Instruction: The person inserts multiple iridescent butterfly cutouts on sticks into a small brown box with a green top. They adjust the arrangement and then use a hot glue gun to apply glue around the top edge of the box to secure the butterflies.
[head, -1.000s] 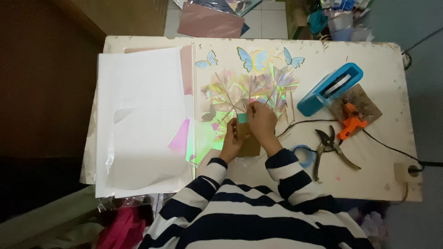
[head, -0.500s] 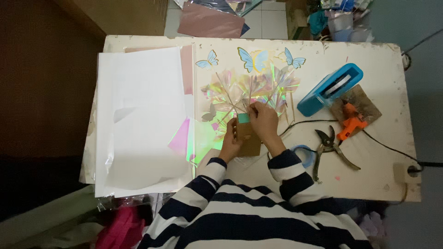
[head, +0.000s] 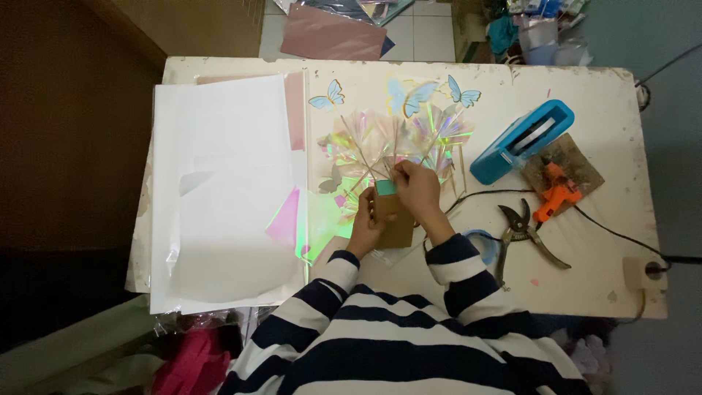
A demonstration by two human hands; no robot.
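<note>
On the white table (head: 599,285), the stack of white sheets (head: 227,190) lies at nine o'clock from your hands. Your left hand (head: 363,228) wraps the brown cardboard box (head: 395,219) at centre, fingers curled on its side. Your right hand (head: 417,190) pinches thin sticks (head: 365,164) above its teal top, at twelve o'clock. Pruning shears (head: 523,230) lie at three o'clock.
</note>
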